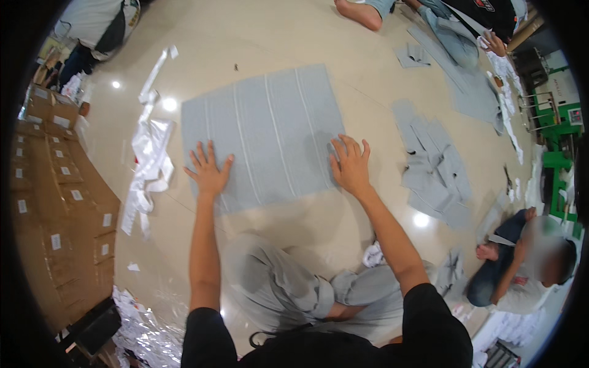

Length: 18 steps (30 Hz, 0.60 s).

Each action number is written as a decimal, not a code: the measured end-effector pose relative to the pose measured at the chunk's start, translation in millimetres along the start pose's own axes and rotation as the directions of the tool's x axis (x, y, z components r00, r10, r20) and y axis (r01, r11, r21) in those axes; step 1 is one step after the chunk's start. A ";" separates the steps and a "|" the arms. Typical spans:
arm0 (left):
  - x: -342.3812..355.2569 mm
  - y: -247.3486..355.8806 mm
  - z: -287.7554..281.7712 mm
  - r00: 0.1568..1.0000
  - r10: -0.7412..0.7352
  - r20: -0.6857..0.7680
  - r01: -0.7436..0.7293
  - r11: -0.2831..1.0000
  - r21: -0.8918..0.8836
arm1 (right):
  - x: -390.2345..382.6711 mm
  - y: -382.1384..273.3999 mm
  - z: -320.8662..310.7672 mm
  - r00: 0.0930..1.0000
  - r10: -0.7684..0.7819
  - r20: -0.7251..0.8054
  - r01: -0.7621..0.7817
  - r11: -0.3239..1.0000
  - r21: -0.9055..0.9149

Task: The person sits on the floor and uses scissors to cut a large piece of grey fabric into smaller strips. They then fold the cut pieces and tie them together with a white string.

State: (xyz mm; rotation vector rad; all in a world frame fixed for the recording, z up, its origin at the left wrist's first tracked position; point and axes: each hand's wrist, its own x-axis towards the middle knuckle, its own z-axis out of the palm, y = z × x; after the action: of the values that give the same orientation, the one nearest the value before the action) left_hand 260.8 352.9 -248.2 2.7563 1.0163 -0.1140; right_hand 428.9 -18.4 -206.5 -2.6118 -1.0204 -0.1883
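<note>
A light grey-blue sheet of fabric (251, 110) with several pale stripes lies spread flat on the floor in front of my crossed legs. My left hand (209, 172) rests with fingers spread at its near left part. At the right edge of the sheet, my right hand (351, 164) lies with fingers apart, partly on the fabric and partly over the floor. Neither hand grips anything. Whether the sheet is one layer or several, I cannot tell.
White shiny strips (150, 153) lie left of the sheet, with stacked cardboard boxes (61, 202) beyond. To the right is a pile of grey fabric pieces (435, 162). One person (521, 264) sits at lower right, another person (460, 30) at upper right. Scissors (508, 176) lie at right.
</note>
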 end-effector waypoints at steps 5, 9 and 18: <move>2.9 8.9 -2.2 1.000 0.012 0.015 -0.012 1.000 -0.020 | -69.4 -2.2 -19.3 0.996 -0.075 0.052 0.071 0.996 0.062; 7.4 3.5 -4.5 0.999 0.013 0.032 -0.012 1.000 -0.024 | -87.2 -20.4 -27.2 0.990 -0.126 0.067 0.120 0.989 0.082; 4.0 151.5 -47.7 0.891 0.433 0.138 -0.388 0.883 -0.264 | -101.7 -38.5 -7.3 1.000 -0.025 -0.016 0.026 0.994 0.102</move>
State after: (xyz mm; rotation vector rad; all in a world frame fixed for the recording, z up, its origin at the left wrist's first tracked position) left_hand 362.3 253.0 -177.7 2.6146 0.3502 -0.1820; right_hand 328.1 -59.0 -214.1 -2.5026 -1.0312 -0.1569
